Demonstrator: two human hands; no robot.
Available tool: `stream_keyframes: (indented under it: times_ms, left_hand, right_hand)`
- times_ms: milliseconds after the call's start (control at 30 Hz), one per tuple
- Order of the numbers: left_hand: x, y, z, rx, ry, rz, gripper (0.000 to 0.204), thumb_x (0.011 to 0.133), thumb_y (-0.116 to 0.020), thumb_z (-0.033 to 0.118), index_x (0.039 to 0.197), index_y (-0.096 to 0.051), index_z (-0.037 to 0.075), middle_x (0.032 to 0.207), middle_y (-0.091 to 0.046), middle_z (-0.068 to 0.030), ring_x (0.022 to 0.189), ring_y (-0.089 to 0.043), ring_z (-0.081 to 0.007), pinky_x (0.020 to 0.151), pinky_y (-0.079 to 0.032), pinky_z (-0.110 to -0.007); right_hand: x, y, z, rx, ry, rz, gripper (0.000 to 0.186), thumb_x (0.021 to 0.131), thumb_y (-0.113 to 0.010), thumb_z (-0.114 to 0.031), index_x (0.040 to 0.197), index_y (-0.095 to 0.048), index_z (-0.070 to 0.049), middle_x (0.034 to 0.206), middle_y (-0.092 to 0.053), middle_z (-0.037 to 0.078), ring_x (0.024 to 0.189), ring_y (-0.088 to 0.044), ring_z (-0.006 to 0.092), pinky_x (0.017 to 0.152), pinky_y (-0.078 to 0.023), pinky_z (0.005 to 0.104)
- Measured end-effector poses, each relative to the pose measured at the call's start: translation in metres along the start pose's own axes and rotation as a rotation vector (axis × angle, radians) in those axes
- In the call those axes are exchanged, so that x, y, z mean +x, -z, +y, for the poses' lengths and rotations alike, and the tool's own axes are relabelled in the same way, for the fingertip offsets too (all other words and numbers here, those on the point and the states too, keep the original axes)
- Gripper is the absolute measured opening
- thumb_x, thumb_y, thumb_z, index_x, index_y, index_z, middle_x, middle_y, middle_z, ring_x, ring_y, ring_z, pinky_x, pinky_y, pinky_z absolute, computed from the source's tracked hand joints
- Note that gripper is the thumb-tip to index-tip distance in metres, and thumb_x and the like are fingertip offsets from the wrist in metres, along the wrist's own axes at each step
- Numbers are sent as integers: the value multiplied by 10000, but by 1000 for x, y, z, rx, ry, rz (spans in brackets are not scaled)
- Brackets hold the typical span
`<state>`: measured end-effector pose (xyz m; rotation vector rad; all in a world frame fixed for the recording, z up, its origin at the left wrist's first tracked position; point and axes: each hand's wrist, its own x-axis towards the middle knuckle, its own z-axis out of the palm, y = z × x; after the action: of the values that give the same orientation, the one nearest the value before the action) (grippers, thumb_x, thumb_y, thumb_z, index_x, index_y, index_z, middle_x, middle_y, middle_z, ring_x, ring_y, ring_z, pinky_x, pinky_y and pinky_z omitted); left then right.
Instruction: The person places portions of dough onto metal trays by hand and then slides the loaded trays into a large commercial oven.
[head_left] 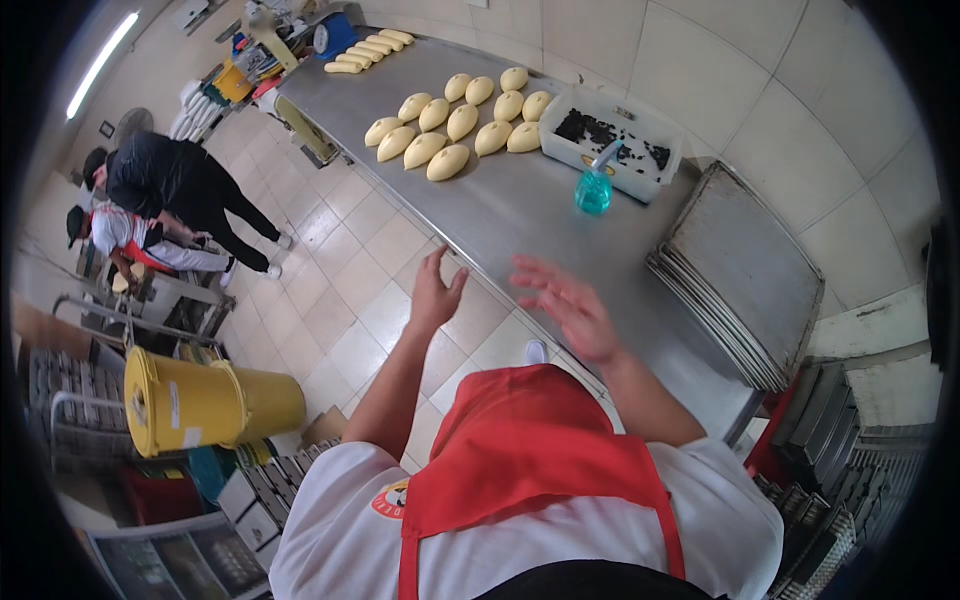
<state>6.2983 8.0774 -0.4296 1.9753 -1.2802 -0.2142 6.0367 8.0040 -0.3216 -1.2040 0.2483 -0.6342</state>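
Observation:
Both of my hands hang in the air near the front edge of the steel table, holding nothing. Fingers and thumb stand apart on my left hand, just off the table's edge. My right hand is spread over that edge, its fingers slightly blurred. Beyond them lie several oval, pale yellow dough pieces in loose rows. A white plastic tub with dark bits in it stands against the wall. In front of the tub is a spray bottle with blue-green liquid.
A stack of baking trays rests at the table's right end. Long dough rolls and a blue scale are at the far end. Yellow bins stand at left on the tiled floor. Two people work beyond them.

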Motion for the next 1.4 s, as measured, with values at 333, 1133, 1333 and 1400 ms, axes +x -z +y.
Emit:
stream_keyframes:
  times_ms: [333, 1133, 1333, 1400]
  left_hand:
    - [271, 3, -59, 394, -212, -471, 919, 718, -810, 246, 1502, -331, 221, 1492, -364, -212, 1319, -437, -408, 1079, -424, -441]
    - [280, 64, -112, -490, 103, -272, 766, 698, -837, 101, 1353, -442, 63, 1353, -405, -153, 1225, -488, -329, 958, -520, -445]
    - [247, 57, -20, -776, 188, -531, 803, 706, -823, 8, 1374, -381, 63, 1358, -432, -160, 1147, -548, -274, 951, -515, -402]
    - [236, 29, 48, -788, 54, -665, 802, 695, -834, 16, 1362, -391, 66, 1351, -440, -154, 1139, -547, -259, 943, -512, -392]
  right_hand:
    - [278, 105, 97, -699, -254, 580, 556, 915, -656, -274, 1404, -489, -70, 1378, -491, 181, 1017, -638, 222, 877, -515, 344]
    - [458, 150, 160, -1079, -602, 771, 739, 659, -813, -291, 1329, -524, -175, 1292, -451, 192, 1132, -575, 350, 943, -511, 410]
    - [270, 99, 9, 250, -36, 522, 761, 753, -746, -126, 1434, -414, -190, 1382, -449, 59, 1204, -508, 192, 976, -471, 348]
    - [180, 100, -42, 189, 308, 640, 909, 716, -782, -123, 1498, -318, -158, 1417, -428, 57, 1274, -470, 201, 1047, -418, 353]
